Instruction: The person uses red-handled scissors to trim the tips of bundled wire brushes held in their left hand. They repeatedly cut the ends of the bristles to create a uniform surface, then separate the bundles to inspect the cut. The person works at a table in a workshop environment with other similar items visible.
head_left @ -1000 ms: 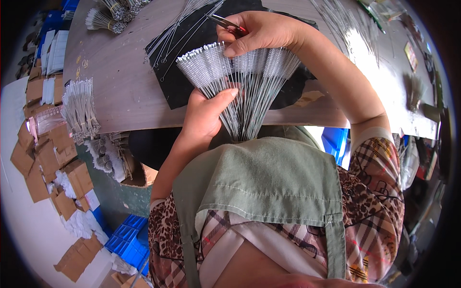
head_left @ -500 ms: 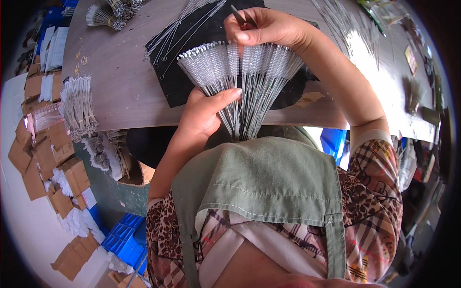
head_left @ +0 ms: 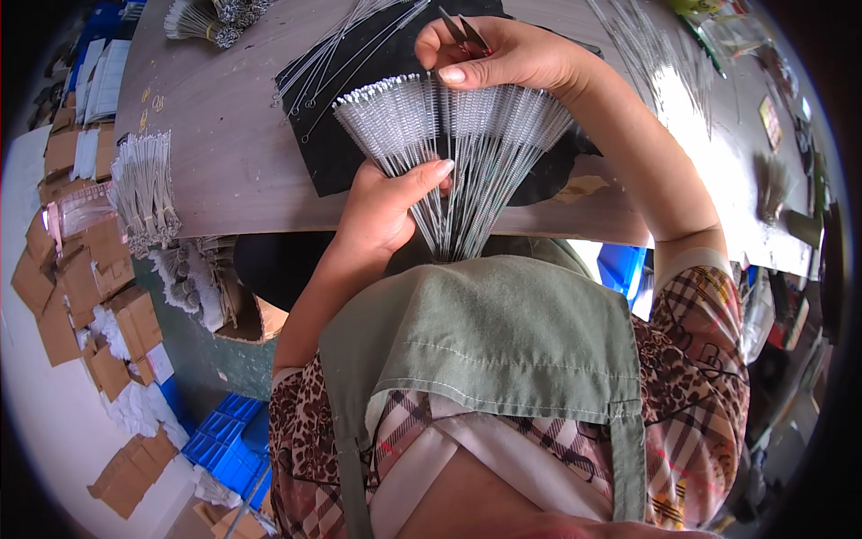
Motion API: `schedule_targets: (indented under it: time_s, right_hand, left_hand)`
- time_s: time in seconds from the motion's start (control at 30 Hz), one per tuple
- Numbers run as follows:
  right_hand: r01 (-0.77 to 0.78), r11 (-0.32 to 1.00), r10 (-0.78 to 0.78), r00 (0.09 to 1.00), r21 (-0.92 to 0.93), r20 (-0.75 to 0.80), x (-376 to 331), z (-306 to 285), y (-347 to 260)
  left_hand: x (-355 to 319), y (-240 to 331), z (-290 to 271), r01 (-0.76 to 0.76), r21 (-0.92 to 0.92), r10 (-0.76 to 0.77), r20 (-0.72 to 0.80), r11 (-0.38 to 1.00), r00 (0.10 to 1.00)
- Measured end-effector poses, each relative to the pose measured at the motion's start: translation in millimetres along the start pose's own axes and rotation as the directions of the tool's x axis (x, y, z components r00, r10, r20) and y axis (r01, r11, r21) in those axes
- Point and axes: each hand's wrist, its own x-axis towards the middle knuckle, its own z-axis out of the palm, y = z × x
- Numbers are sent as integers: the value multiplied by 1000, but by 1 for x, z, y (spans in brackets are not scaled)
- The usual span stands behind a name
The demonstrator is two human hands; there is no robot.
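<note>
A fan of thin wire straw brushes [head_left: 516, 117] with white bristles spreads out at the table's near edge, its stems meeting by my apron. My left hand [head_left: 386, 202] is closed around the stems on the left side, thumb laid across them toward a narrow gap in the fan. Above the bristle tips, my right hand [head_left: 503, 58] is closed on small dark scissors [head_left: 465, 34], whose two pointed blades stick out apart, away from me. Its thumb and fingertips are bent down to the tips beside the gap. Whether they also pinch a brush is hard to make out.
Under the fan lies a black cloth [head_left: 314, 162] with loose looped wire brushes [head_left: 346, 49] on it. Brush bundles [head_left: 145, 193] stand at the table's left edge. More wires [head_left: 651, 54] lie at the far right. Cardboard pieces [head_left: 135, 472] and blue crates [head_left: 229, 440] are on the floor at left.
My right hand has shifted slightly left and down along the bristle tips, and the scissors' blades have turned a little. The gap in the fan looks darker and slightly changed. My left hand stays nearly still.
</note>
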Motion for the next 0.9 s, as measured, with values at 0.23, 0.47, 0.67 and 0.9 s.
schedule_targets:
  time_s: [0.23, 0.47, 0.67, 0.9]
  right_hand:
    - [72, 997, -74, 975, 18, 208, 4, -11, 9]
    - [-196, 971, 215, 967, 139, -134, 23, -12, 8]
    - [-325, 944, 326, 945, 55, -29, 52, 5, 4]
    - [-220, 969, 194, 959, 112, 205, 26, 8, -15]
  left_hand:
    - [-5, 4, 12, 10, -52, -11, -9, 999, 1000]
    - [9, 6, 9, 61, -13, -60, 85, 998, 995]
    - [14, -10, 0, -46, -86, 62, 193, 995, 979]
    - [7, -23, -10, -76, -172, 102, 146, 982, 984]
